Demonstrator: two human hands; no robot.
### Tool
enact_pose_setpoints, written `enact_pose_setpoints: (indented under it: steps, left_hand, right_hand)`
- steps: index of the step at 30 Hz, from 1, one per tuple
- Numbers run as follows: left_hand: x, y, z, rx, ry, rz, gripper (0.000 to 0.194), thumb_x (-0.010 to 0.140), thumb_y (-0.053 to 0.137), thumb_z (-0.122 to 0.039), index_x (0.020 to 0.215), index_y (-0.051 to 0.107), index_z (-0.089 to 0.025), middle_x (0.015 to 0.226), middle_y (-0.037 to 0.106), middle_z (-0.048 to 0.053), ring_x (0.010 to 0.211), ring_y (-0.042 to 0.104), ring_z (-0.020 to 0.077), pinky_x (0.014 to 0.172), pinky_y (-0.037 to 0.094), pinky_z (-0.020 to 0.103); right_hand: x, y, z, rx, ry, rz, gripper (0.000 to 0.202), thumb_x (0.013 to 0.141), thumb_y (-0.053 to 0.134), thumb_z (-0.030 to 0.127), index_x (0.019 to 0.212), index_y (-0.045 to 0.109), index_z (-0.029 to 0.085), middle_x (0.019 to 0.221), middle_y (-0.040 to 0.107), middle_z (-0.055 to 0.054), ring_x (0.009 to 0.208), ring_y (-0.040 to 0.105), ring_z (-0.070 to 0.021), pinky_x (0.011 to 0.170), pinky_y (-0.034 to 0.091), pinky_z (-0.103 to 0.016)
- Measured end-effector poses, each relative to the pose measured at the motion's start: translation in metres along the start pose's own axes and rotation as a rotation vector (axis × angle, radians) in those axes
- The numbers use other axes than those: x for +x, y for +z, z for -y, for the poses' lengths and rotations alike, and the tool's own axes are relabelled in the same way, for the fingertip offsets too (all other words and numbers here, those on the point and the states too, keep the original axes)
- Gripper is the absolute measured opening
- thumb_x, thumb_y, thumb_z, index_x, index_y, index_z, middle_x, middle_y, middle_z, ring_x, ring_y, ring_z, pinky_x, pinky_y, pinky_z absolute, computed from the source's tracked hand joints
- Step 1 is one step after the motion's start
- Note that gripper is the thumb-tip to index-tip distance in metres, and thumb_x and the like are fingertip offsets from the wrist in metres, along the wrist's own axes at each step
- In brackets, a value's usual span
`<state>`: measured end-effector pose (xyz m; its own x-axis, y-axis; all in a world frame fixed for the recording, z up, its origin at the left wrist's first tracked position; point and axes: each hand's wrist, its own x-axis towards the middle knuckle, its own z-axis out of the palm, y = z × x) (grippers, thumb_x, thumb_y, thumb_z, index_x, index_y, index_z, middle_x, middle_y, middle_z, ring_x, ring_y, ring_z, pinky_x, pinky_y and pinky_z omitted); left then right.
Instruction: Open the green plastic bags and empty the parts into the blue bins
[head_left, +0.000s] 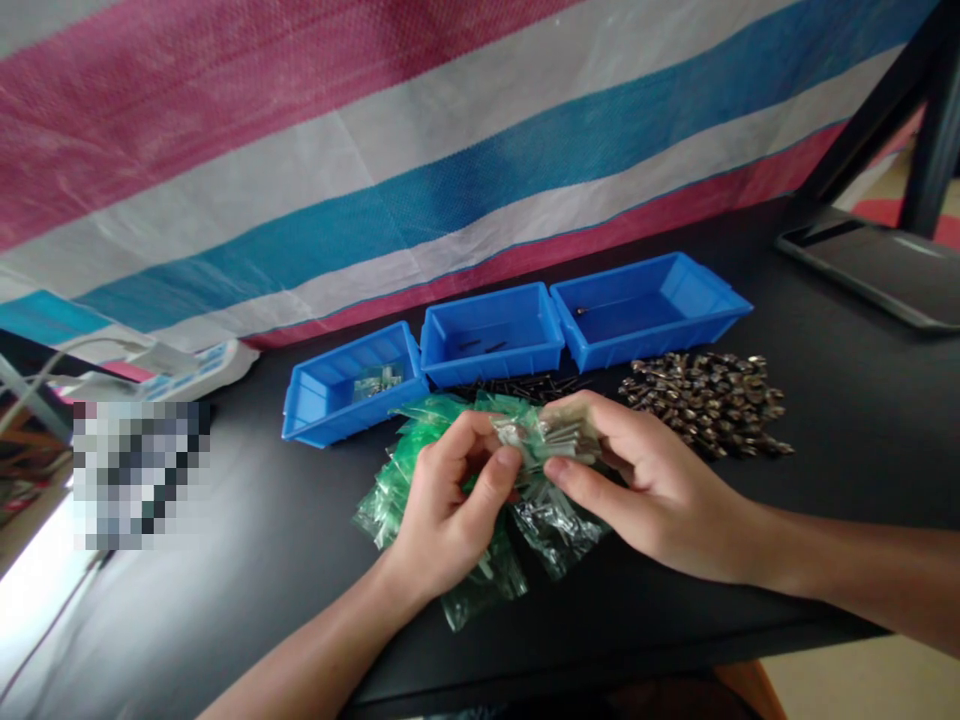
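Note:
Both hands meet over a pile of green-tinted plastic bags (397, 485) on the black table. My left hand (459, 505) pinches the left side of a clear plastic bag (559, 440) with small pale metal parts in it. Thumb and fingers of my right hand (652, 485) are closed on the right side of the same bag. Below the hands lies another clear bag of metal parts (559, 530). A heap of brownish metal pieces (712, 400) is to the right of my right hand. Dark screws (517, 388) lie behind the hands.
Three blue bins stand in a row behind: the left bin (315, 405) holds a small bag, the middle bin (491, 325) and right bin (637, 310) a few small pieces. A phone-like device (877, 270) lies at right, a power strip (202, 368) at left.

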<state>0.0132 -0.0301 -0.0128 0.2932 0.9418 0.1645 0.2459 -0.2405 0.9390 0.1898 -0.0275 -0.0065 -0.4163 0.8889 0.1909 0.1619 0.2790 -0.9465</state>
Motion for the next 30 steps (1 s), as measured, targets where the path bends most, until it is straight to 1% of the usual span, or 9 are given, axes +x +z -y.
enact_pose_setpoints:
  steps: [3,6,10,13,16,21,24,26,30]
  left_hand:
    - [-0.0016,0.0020,0.0016,-0.034,0.044,-0.031,0.017,0.089,0.044,-0.027,0.104,0.043,-0.018,0.060,0.051,-0.006,0.053,0.053,0.0077,0.050,0.042,0.018]
    - [-0.0019,0.0042,0.0032,-0.046,0.069,-0.054,0.018,0.090,0.042,-0.023,0.108,0.039,-0.020,0.060,0.051,-0.006,0.054,0.053,0.0072,0.052,0.043,0.018]
    - [-0.0009,0.0058,0.0041,-0.048,0.106,-0.081,0.023,0.090,0.042,-0.020,0.111,0.034,-0.021,0.063,0.052,-0.006,0.055,0.053,0.0073,0.054,0.044,0.019]
    - [-0.0011,0.0051,0.0042,0.009,0.128,-0.048,0.024,0.089,0.042,-0.020,0.112,0.035,-0.021,0.064,0.051,-0.006,0.056,0.053,0.0082,0.053,0.043,0.020]
    - [-0.0020,0.0038,0.0043,0.085,0.145,-0.004,0.025,0.089,0.042,-0.021,0.113,0.037,-0.020,0.063,0.051,-0.005,0.055,0.052,0.0090,0.052,0.041,0.021]
    - [-0.0028,0.0021,0.0058,0.087,0.166,0.044,0.027,0.089,0.042,-0.019,0.116,0.037,-0.020,0.069,0.055,-0.003,0.060,0.054,0.0096,0.056,0.045,0.023]
    - [-0.0023,0.0009,0.0058,0.123,0.188,0.065,0.030,0.089,0.042,-0.017,0.118,0.037,-0.020,0.067,0.054,-0.004,0.059,0.054,0.0092,0.056,0.045,0.022]
    - [-0.0016,0.0001,0.0049,0.182,0.242,0.077,0.034,0.087,0.043,-0.015,0.121,0.038,-0.019,0.065,0.052,-0.004,0.057,0.052,0.0083,0.054,0.044,0.020]
    - [-0.0011,-0.0005,0.0029,0.311,0.352,0.093,0.045,0.085,0.046,-0.013,0.128,0.035,-0.020,0.063,0.050,-0.005,0.052,0.048,0.0072,0.051,0.043,0.019]
  right_hand:
    - [0.0006,0.0011,-0.0008,0.058,0.023,-0.013,0.012,0.084,0.052,0.020,0.096,0.051,0.018,0.086,0.063,-0.003,0.077,0.060,-0.0132,0.068,0.049,-0.023]
    - [0.0014,0.0014,0.0000,0.111,0.030,-0.054,0.013,0.084,0.052,0.019,0.096,0.050,0.018,0.087,0.063,-0.003,0.079,0.061,-0.0130,0.070,0.048,-0.022]
    - [0.0014,0.0004,0.0030,0.122,0.046,-0.088,0.010,0.083,0.052,0.020,0.093,0.050,0.017,0.082,0.062,-0.002,0.075,0.059,-0.0125,0.065,0.047,-0.021]
    - [0.0006,-0.0003,0.0049,0.115,0.072,-0.061,0.007,0.083,0.052,0.023,0.086,0.051,0.016,0.076,0.059,-0.002,0.068,0.056,-0.0119,0.059,0.045,-0.020]
    - [0.0000,-0.0009,0.0059,0.103,0.106,-0.051,0.010,0.083,0.052,0.026,0.080,0.052,0.016,0.069,0.055,-0.001,0.060,0.050,-0.0101,0.051,0.040,-0.019]
    - [0.0005,-0.0025,0.0066,0.078,0.126,-0.075,0.014,0.083,0.051,0.027,0.076,0.053,0.016,0.061,0.048,0.002,0.054,0.042,-0.0081,0.044,0.034,-0.018]
    - [0.0003,-0.0029,0.0069,0.052,0.129,-0.058,0.015,0.084,0.050,0.028,0.077,0.055,0.015,0.061,0.048,0.002,0.053,0.042,-0.0081,0.044,0.033,-0.018]
    - [-0.0002,-0.0028,0.0073,0.034,0.133,-0.043,0.016,0.084,0.050,0.029,0.077,0.056,0.015,0.062,0.050,0.001,0.054,0.043,-0.0086,0.045,0.035,-0.018]
    - [-0.0013,-0.0029,0.0089,0.014,0.122,-0.035,0.016,0.082,0.053,0.029,0.079,0.060,0.015,0.063,0.055,-0.001,0.060,0.051,-0.0120,0.051,0.041,-0.020]
